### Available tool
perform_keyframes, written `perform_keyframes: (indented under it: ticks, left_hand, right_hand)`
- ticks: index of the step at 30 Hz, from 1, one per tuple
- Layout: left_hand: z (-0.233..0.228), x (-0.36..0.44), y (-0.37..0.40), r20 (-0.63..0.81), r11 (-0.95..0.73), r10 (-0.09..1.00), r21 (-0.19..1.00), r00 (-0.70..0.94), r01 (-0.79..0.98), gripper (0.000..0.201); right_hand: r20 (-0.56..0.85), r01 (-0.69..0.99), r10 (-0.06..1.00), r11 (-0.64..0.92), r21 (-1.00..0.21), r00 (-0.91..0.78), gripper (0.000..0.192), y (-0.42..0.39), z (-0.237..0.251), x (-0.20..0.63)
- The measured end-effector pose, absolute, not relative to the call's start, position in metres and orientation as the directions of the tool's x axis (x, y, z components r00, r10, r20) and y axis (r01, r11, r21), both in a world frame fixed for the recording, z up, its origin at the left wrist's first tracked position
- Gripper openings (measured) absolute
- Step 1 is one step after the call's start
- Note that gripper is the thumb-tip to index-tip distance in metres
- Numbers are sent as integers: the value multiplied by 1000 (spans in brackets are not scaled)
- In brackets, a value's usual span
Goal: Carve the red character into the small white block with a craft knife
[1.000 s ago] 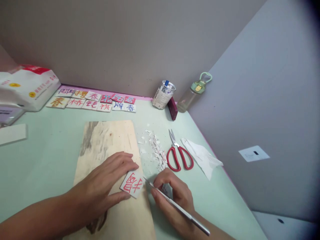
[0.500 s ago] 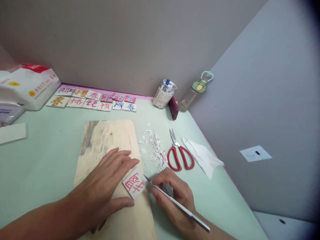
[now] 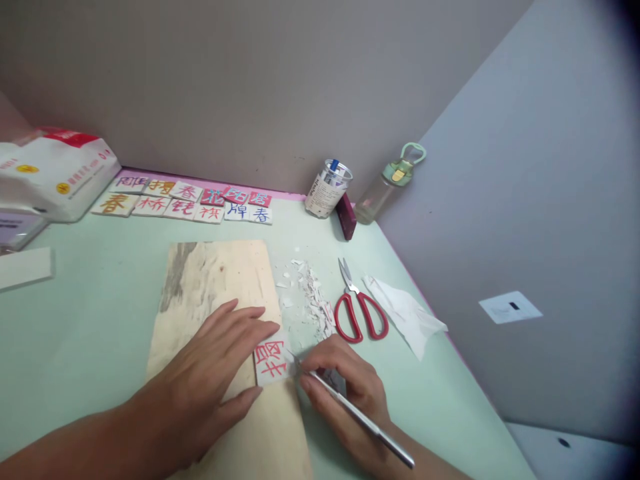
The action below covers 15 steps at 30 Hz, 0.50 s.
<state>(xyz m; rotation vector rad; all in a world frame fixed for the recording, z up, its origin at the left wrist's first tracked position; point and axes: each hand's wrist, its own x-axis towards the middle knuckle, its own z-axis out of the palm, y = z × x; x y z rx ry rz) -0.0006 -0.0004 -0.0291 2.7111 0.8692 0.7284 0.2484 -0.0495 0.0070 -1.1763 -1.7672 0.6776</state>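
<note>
- One tile (image 3: 271,361) lies newly rotated on the board (image 3: 220,277).
- Left hand (image 3: 213,363) seemingly grasps it.
- Right hand (image 3: 357,383) grips a knife (image 3: 371,425) beside the board.

tile (image 3: 271,361): partly hidden by left hand (image 3: 213,370) | white packet (image 3: 65,167): cut off at left edge

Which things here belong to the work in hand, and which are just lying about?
In the work, apparently: tile held by the left hand; knife in the right hand; board; scraps.

Lying about, seemingly: scissors; tissue; bottle; can; packet.
</note>
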Motion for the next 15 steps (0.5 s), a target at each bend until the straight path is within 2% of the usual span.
perform_keyframes:
  ticks: [6, 11, 15]
  left_hand:
    - [-26, 1, 3, 396, -808, 581, 386, 711, 445, 47]
    - [-25, -2, 12, 350, -811, 541, 457, 765, 366, 24]
    - [-29, -4, 17, 342, -812, 528, 473, 778, 343, 22]
  right_hand:
    - [367, 441, 913, 408, -800, -178, 12, -49, 9, 250]
    - [359, 445, 916, 401, -801, -179, 14, -49, 9, 248]
    - [359, 436, 916, 402, -805, -182, 14, -49, 8, 248]
